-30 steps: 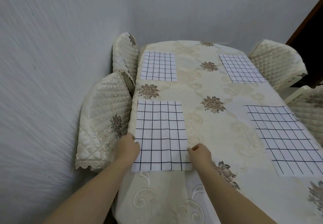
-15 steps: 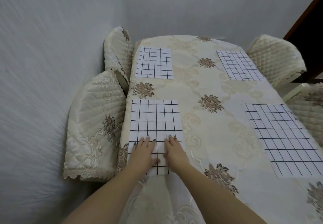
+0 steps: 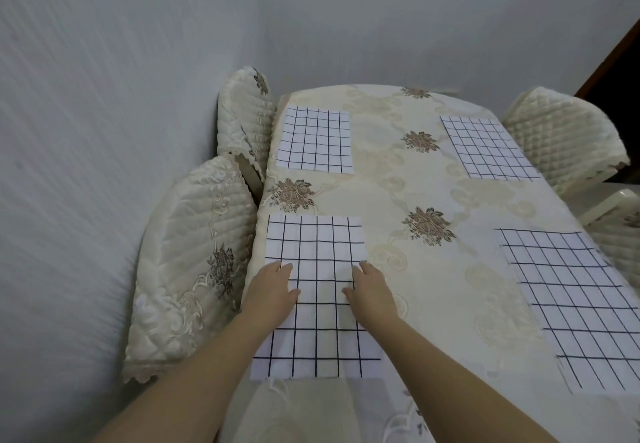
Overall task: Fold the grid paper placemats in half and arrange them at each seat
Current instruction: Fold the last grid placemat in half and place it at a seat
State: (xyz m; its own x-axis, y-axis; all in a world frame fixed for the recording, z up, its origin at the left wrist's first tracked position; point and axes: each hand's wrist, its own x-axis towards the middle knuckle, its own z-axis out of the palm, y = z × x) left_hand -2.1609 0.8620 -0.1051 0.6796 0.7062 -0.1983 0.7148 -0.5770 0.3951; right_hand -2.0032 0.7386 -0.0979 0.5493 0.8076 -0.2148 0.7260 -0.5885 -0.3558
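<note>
Quilted chair [image 3: 194,262] crowds the table's [image 3: 398,179] left edge.

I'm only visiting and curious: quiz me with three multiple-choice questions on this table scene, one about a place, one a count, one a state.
1. Where do the left hand and right hand rest? A) on the near-left placemat B) on a chair back C) on the wall
2. How many grid placemats lie on the table? A) two B) four C) six
3. How do the hands lie? A) clenched B) pinching a lifted corner C) flat, fingers straight
Answers: 1 A, both palms lie on that sheet. 2 B, besides it lie the far-left placemat, far-right placemat and near-right placemat. 3 C, no finger curls round the paper.
</note>
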